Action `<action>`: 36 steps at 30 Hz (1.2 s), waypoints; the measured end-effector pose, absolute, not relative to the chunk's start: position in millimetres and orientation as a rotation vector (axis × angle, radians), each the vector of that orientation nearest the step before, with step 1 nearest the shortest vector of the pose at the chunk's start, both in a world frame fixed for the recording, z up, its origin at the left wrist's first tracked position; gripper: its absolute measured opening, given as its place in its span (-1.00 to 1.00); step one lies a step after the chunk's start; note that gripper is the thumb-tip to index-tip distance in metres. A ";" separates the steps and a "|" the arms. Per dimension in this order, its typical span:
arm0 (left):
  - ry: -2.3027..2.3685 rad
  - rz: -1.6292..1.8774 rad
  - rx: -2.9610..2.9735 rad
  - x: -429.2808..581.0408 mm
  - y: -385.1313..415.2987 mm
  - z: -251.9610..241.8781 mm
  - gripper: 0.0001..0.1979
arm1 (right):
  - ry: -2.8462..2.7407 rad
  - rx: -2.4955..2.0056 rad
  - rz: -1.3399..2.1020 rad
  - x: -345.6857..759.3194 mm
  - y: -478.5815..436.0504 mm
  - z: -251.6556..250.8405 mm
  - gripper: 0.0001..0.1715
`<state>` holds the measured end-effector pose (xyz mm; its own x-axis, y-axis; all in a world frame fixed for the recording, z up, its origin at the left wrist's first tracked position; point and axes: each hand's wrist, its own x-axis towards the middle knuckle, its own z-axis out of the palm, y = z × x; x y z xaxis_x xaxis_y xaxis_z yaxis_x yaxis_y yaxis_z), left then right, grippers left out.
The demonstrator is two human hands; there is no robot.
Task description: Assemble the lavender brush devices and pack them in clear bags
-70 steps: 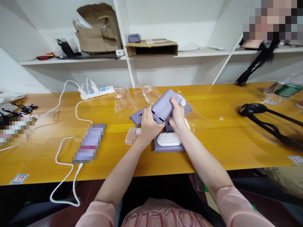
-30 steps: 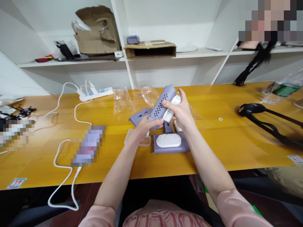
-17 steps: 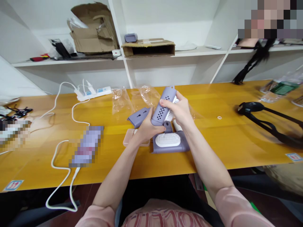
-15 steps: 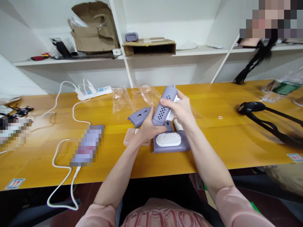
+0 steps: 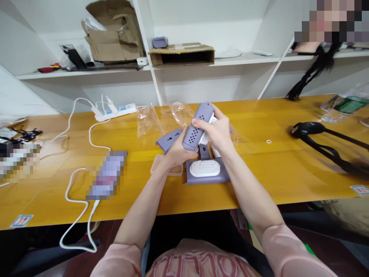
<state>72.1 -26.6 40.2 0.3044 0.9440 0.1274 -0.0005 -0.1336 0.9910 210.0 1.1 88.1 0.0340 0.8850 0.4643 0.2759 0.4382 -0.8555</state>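
Above the middle of the yellow table point(image 5: 288, 169) both hands hold a lilac perforated tray point(image 5: 196, 127) tilted on edge. My left hand point(image 5: 177, 151) grips its lower end. My right hand point(image 5: 216, 132) wraps its upper side and presses a white brush point(image 5: 210, 122) against it. Below them a second lilac tray point(image 5: 206, 176) lies flat with a white brush point(image 5: 204, 168) on it. A lilac cover piece point(image 5: 170, 139) lies just behind, and a clear pinkish box point(image 5: 165, 168) sits under my left wrist.
Crumpled clear bags point(image 5: 150, 119) lie behind the trays. A white power strip point(image 5: 113, 111) and its cable point(image 5: 77, 200) run along the left. A black strap device point(image 5: 323, 140) lies at right. Shelves with cardboard boxes point(image 5: 181, 54) line the wall; another person is at far right.
The lilac tray was lifted off the table and turned from its ribbed side to its perforated side. My right hand brought a white brush against it; the hands have since barely moved.
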 end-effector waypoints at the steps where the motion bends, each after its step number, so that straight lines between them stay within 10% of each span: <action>1: 0.941 1.076 1.449 72.8 -26.6 39.3 -0.28 | -1.487 -1.081 0.646 210.0 2.0 86.3 -0.22; 15: 0.834 1.095 1.411 63.1 -23.4 36.8 -0.49 | -1.439 -1.088 0.616 200.4 2.9 97.6 -0.04; 27: 0.870 1.136 1.564 65.8 -24.5 33.6 -0.26 | -1.612 -1.142 0.566 206.8 -3.8 117.0 -0.05; 36: 0.665 1.643 0.973 68.2 -13.4 38.1 -0.47 | -1.825 -1.107 0.740 175.3 -22.7 125.2 0.05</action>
<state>68.2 -13.4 38.1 -0.1035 0.9585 0.2658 -0.5038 -0.2809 0.8169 175.3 -22.7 125.2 -0.2427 0.9004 0.3611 0.3944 0.4317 -0.8112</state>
